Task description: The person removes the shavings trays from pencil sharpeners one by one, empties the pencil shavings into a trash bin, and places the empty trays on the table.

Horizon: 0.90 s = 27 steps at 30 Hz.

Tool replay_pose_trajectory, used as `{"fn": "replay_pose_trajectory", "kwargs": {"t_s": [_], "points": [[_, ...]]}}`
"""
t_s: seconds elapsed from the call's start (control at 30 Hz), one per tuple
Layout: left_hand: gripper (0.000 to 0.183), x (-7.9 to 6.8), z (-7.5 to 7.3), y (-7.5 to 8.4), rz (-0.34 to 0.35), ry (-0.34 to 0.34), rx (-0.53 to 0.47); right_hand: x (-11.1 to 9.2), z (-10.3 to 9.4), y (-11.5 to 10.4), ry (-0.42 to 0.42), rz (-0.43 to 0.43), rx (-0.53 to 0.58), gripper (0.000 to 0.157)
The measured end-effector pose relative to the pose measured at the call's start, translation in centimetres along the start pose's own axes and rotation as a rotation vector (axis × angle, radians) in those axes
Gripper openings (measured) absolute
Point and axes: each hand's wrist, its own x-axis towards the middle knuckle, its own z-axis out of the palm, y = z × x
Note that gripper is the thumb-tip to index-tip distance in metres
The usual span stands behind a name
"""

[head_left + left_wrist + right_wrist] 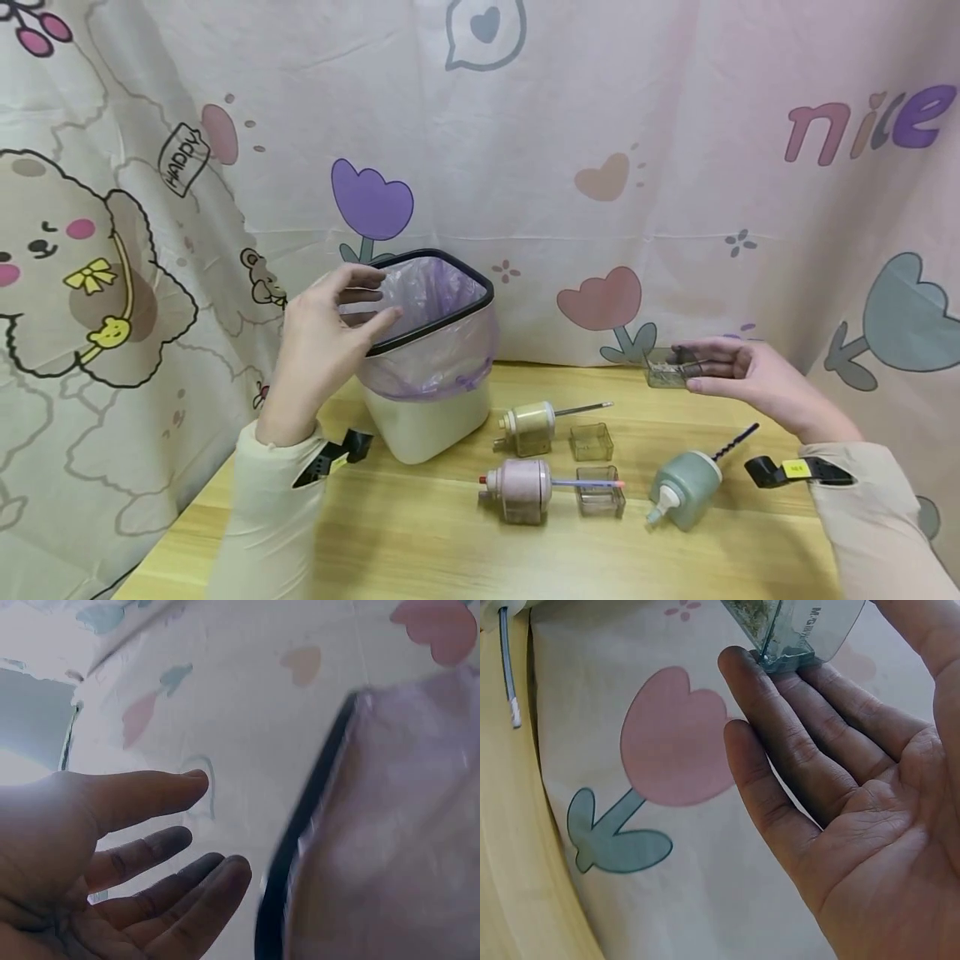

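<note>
My left hand [330, 325] hovers by the left side of the bin [426, 425], its fingers loosely bent with nothing in them. The left wrist view shows a gap between these fingers and the bin's black rim [300, 832]. Up over the table's right part, my right hand [757, 375] pinches a clear shavings drawer [663, 375] between thumb and fingers. Shavings [754, 619] lie inside that drawer in the right wrist view. Below it lies a green pencil sharpener [686, 492], tilted, with a dark twisted pencil [737, 442] in it.
A yellow sharpener [531, 427] and a pink sharpener [523, 490], each holding a pencil, stand mid-table. Beside them lie two more clear drawers, one behind [592, 442] and one nearer [600, 500]. A purplish bag [435, 292] lines the bin. A printed curtain [675, 167] hangs behind.
</note>
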Motion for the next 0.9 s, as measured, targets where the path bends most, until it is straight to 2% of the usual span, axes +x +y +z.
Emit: {"fn": "replay_pose_trajectory", "kwargs": {"t_s": [0.3, 0.5, 0.6, 0.73, 0.9], "points": [[0.034, 0.1, -2.2, -3.0, -0.109, 0.064, 0.071, 2.8, 0.7, -3.1, -0.013, 0.031, -0.001, 0.058], [0.054, -0.3, -2.7, -4.8, -0.181, 0.014, 0.089, 4.5, 1.2, -4.9, 0.008, 0.061, -0.007, 0.055], [0.064, -0.5, -2.8, -5.6, -0.205, -0.007, 0.082, 5.2, 1.5, -5.4, -0.010, 0.036, -0.004, 0.056], [0.070, -0.7, -2.9, -6.6, -0.240, -0.016, 0.096, 5.9, 1.8, -6.1, -0.034, 0.013, 0.014, 0.057], [0.078, -0.9, -2.9, -7.3, -0.278, -0.031, 0.112, 6.8, 2.0, -6.9, -0.003, 0.025, 0.032, 0.056]]}}
